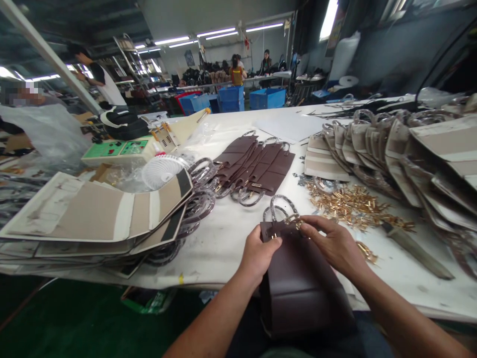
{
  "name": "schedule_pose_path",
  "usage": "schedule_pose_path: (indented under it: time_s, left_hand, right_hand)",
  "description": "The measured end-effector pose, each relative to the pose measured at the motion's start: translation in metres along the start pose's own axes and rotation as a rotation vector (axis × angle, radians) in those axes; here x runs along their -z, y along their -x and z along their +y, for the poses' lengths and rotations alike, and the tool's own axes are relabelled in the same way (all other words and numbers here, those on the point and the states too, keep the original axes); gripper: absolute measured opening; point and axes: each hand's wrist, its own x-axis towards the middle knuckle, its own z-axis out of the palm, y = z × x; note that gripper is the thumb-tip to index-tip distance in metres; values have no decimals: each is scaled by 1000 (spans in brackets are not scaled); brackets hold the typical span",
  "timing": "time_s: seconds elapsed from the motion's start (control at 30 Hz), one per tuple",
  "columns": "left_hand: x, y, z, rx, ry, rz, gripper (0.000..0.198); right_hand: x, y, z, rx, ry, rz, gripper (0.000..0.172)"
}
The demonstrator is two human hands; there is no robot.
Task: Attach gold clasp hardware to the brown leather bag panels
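A dark brown leather-like bag panel [305,288] hangs over the table's front edge towards me. My left hand [259,253] grips its upper left edge, thumb on top beside a small gold fitting [275,236]. At the upper right edge, the fingers of my right hand [331,241] pinch a gold metal fitting [298,223] at the end of the handle. That handle [283,201], wrapped in clear plastic, arches beyond the panel. What lies under my right fingertips is partly hidden.
A pile of gold fittings [350,204] and a flat, knife-like tool [417,251] lie to the right. Stacked beige-lined panels stand at left [93,209] and right [398,144]. Brown panels [255,164] lie ahead, near a white fan [164,171]. People work farther back.
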Motion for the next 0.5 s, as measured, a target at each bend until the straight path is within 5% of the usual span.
schedule_pose_path:
  time_s: [0.2,0.33,0.5]
  left_hand:
    - [-10,-12,1,-5,-62,60,39]
    - [-19,-18,3,34,62,81,44]
    - [-27,-24,2,207,405,-70,54]
  right_hand:
    - [20,1,2,60,-30,-234,36]
    - [28,-4,11,111,29,-182,36]
    - [34,-16,25,289,210,-151,26]
